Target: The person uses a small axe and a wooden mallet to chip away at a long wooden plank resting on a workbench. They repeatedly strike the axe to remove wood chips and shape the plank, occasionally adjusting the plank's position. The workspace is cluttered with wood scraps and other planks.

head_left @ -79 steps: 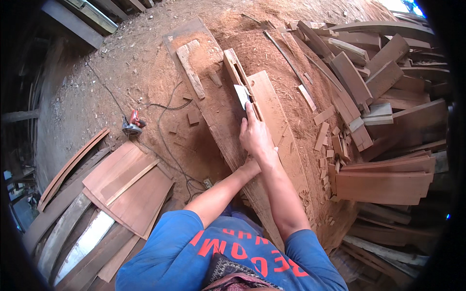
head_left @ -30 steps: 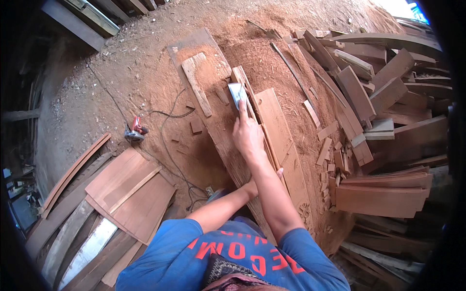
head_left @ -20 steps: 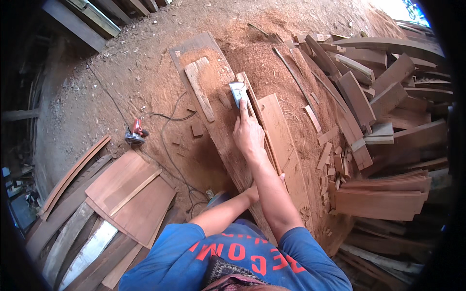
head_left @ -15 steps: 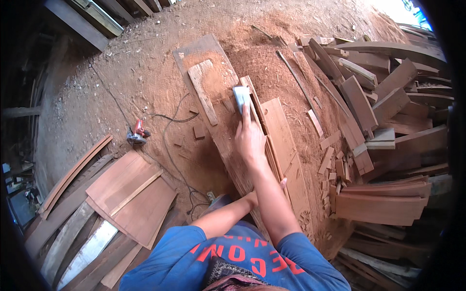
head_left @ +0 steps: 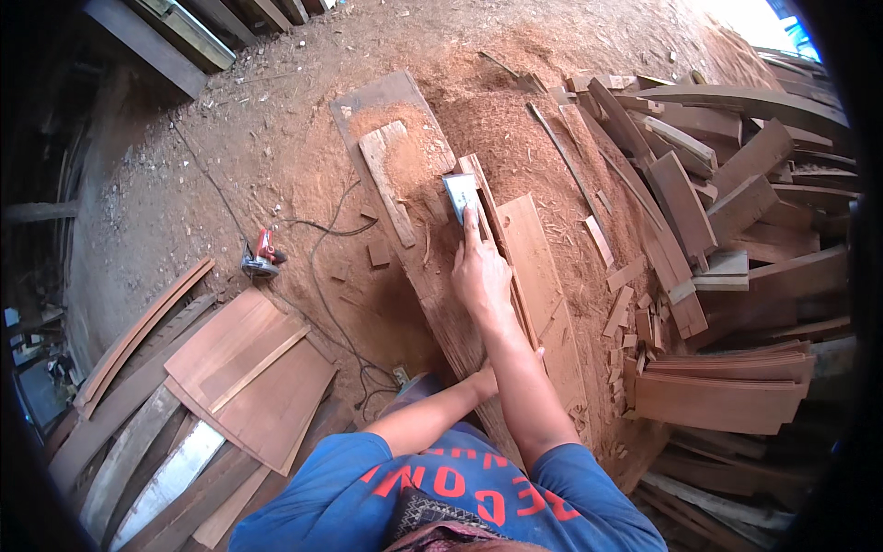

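My right hand reaches forward over the workbench plank, index finger extended along a pale, flat, wide-ended tool; its exact kind is unclear. The tool rests against the far part of narrow wooden boards standing on edge along the plank. Crossing beneath my right forearm, my left hand grips the near part of those boards. A fingertip shows on their right side, while my right arm hides the rest of the grip.
A loose wooden piece lies on the sawdust-covered plank ahead. A wide board runs along the right. A red corded power tool sits on the ground at left. Panels lie at lower left; stacked timber fills the right.
My right hand and the pale tool have drawn slightly back toward me along the boards. The left hand stays at nearly the same place.
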Action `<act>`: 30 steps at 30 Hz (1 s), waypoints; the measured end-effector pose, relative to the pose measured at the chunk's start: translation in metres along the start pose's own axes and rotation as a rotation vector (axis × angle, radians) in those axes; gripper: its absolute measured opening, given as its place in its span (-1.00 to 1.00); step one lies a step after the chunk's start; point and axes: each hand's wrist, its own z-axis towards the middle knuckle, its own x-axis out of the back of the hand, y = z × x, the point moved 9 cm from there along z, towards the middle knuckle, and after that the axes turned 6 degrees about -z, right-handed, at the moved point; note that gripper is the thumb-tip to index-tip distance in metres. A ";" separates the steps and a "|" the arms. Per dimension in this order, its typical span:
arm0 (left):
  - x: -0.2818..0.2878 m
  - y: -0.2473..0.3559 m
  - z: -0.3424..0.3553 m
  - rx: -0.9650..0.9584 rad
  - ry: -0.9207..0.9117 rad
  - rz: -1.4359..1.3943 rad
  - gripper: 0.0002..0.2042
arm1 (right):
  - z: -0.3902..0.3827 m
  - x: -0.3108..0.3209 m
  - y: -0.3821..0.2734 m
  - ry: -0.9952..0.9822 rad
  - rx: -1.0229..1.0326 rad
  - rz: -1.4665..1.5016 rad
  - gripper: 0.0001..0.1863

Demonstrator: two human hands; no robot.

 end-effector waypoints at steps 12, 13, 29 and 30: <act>0.001 0.015 0.005 0.101 -0.066 -0.146 -0.29 | 0.071 0.027 -0.010 0.024 0.065 0.114 -0.35; 0.001 0.022 0.002 0.115 -0.106 -0.143 -0.09 | 0.083 0.043 -0.012 -0.022 0.094 0.094 -0.38; 0.003 -0.001 0.008 -0.095 0.133 0.472 0.32 | -0.108 0.063 0.137 0.061 -0.046 0.117 -0.73; 0.003 -0.002 0.008 -0.097 0.131 0.476 0.33 | -0.111 0.064 0.136 0.030 -0.051 0.112 -0.73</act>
